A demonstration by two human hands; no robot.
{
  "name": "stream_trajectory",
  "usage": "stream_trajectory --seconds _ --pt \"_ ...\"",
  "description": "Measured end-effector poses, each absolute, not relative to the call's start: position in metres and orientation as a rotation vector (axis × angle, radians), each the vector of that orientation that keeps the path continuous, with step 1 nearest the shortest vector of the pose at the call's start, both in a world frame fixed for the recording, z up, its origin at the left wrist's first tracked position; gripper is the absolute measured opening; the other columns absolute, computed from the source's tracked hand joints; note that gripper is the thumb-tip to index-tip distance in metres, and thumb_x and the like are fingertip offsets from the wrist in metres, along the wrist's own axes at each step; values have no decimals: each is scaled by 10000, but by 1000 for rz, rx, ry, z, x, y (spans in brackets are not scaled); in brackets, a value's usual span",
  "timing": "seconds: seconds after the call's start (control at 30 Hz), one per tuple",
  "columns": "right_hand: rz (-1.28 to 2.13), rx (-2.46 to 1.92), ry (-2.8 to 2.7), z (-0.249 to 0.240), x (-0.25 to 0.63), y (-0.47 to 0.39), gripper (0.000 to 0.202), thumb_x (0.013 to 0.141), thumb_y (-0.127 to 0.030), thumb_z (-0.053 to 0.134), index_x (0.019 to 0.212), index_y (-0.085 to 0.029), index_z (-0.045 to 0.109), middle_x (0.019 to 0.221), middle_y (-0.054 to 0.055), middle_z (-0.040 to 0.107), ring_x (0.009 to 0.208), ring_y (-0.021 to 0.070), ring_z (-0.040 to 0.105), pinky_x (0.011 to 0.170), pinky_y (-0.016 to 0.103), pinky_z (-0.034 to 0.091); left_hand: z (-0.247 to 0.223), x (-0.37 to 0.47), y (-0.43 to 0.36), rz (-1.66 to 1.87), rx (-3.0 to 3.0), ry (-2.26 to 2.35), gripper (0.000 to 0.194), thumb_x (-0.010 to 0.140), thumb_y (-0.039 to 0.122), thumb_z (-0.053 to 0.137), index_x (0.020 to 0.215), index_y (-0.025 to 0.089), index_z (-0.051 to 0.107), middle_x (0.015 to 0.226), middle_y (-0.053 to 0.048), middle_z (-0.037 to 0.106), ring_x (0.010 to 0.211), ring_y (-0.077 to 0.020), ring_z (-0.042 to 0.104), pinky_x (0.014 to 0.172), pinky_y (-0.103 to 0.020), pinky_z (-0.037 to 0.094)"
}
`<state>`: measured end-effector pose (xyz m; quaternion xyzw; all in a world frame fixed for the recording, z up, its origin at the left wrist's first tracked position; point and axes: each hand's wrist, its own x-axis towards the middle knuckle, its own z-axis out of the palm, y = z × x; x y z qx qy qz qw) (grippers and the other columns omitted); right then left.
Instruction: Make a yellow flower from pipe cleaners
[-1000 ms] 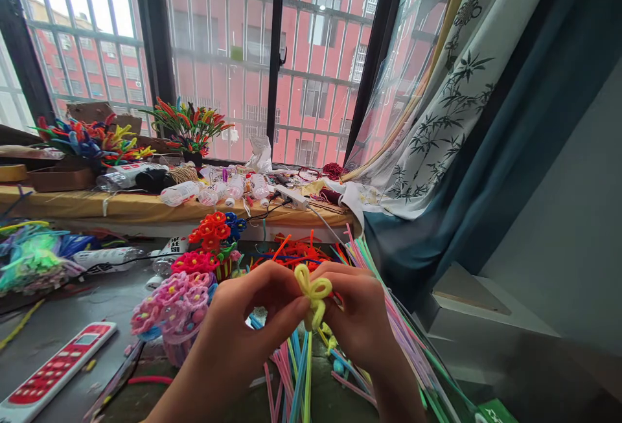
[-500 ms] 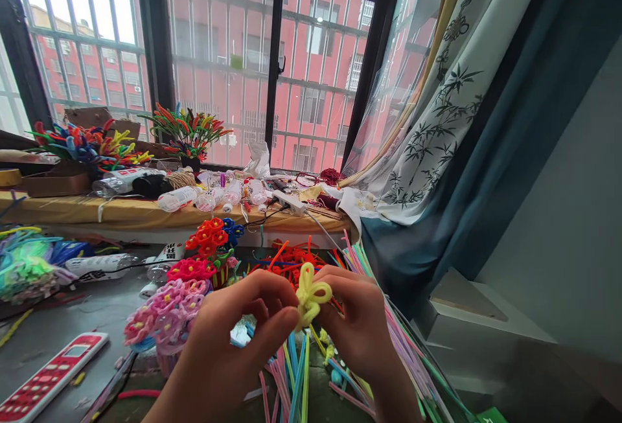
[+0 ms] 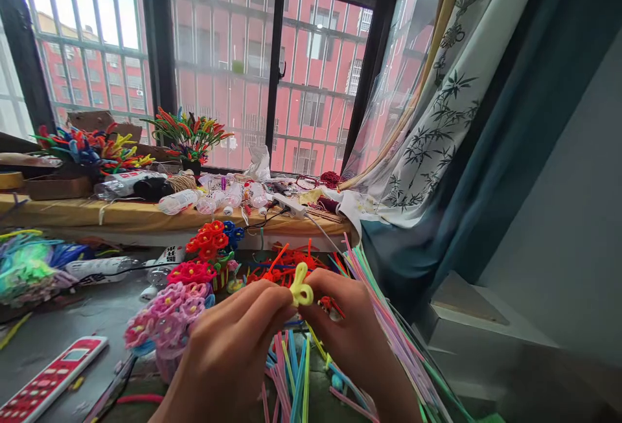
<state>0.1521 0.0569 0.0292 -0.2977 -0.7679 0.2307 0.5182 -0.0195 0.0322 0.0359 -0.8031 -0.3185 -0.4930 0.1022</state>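
Note:
A small yellow pipe-cleaner flower (image 3: 300, 288), bent into loops, is held up in the middle of the view. My left hand (image 3: 236, 335) is closed on it from the left, with the fingers covering its left and lower side. From the right, my right hand (image 3: 347, 329) pinches its edge between thumb and fingertips. Below the hands lie loose pipe cleaners (image 3: 291, 371) in pink, blue and yellow. Close to my left forearm stands a bunch of pink and lilac pipe-cleaner flowers (image 3: 170, 313).
A red and white remote-like device (image 3: 53, 374) lies at the lower left. Behind it are plastic bottles (image 3: 104, 267) and a black cable. Long pastel pipe cleaners (image 3: 389, 326) run along the right side. More bottles (image 3: 233, 195) and a power strip (image 3: 290, 204) lie on the windowsill.
The yellow flower has turned, showing fewer loops, and shifted slightly left. My left fingers have closed in around it, and the gap between thumb and fingers is gone.

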Motion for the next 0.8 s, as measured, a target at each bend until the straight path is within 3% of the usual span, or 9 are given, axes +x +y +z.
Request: stream_trajectory --seconds 0.3,0.47,0.57,0.67,0.73,0.8 --pt "618 -552 -1899 26 155 64 399 953 -385 628 628 -159 592 637 -4 588 601 112 549 585 202 388 41 -26 38 -1764 -2674 -1223 214 837 142 625 639 218 652 495 97 569 413 -48 446 420 -145 335" --pt "630 -547 -1899 26 153 63 427 957 -393 622 606 -152 585 623 5 591 590 111 548 576 204 389 41 -24 40 -1953 -2879 -1413 215 848 197 576 660 208 680 474 74 558 401 -54 392 366 -154 262" --pt "632 -564 -1899 28 152 61 441 958 -396 616 594 -149 581 614 7 585 581 111 537 567 209 380 40 -21 41 -2107 -2842 -1454 223 836 204 582 627 208 660 454 86 526 402 -51 381 394 -150 306" --pt "634 -643 -1878 28 152 61 451 941 -412 630 580 -145 586 584 8 580 558 114 529 555 221 370 39 -24 43 -1998 -2776 -1340 163 840 208 649 681 227 682 514 95 588 436 -52 473 452 -139 391" --pt "691 -680 -1857 27 153 60 434 927 -424 637 598 -143 610 550 5 575 532 118 529 544 225 373 39 -28 44 -1828 -2665 -1205 78 816 187 725 823 262 708 614 103 667 506 -55 570 510 -124 442" --pt "780 -696 -1838 27 154 59 409 915 -424 644 620 -141 630 523 1 572 501 116 527 526 223 376 40 -33 43 -1641 -2582 -1035 193 826 151 738 956 286 693 738 101 722 586 -52 640 588 -111 483"
